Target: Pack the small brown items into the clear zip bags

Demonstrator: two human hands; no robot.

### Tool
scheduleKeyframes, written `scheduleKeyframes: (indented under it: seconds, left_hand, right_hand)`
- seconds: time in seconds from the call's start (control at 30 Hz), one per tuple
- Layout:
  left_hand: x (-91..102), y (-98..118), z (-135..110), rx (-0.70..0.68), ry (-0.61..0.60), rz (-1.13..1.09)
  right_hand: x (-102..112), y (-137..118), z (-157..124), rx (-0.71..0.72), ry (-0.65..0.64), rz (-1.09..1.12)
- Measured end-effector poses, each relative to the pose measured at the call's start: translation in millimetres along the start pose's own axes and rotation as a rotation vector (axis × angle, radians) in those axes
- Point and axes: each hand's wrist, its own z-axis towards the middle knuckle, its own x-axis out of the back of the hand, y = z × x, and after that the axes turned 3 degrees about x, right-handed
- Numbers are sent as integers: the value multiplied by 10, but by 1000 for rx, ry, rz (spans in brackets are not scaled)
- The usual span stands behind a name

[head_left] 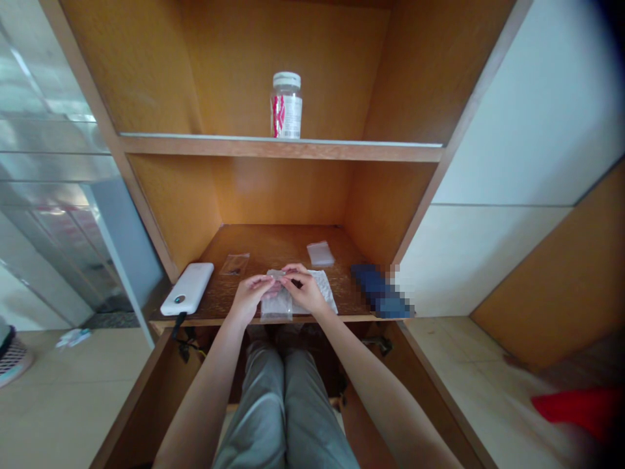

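Note:
A clear plastic bag [277, 309] hangs over the front edge of the lower shelf, its top between my two hands. My left hand [254, 293] pinches it from the left side. The fingers of my right hand [303, 290] are closed at its top right. Whether anything small is inside the bag I cannot make out. Under and beside my right hand lies a white patterned sheet [324, 290]. A second clear bag [235, 263] with small dark bits lies flat to the left. Behind my hands rests a small stack of clear bags [320, 253].
A white power bank [188, 289] with a black cable stands at the left of the shelf [273, 241]. A blurred-out dark blue object [381, 292] lies at the right edge. One shelf up is a clear jar with a white lid [286, 105]. Cabinet doors hang open below.

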Motion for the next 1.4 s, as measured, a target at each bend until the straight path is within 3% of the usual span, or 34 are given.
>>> scheduleKeyframes:
  seconds: [0.4,1.1,1.4]
  left_hand:
    - [22,19,2,25,-35,-23]
    - [62,-18,37,24,-54,-63]
    - [83,10,55,4,4,-167]
  right_hand:
    - [3,18,5,-64,65,-19]
    - [3,26,5,-88,50,-38]
    - [18,-25,-2,-109,182,37]
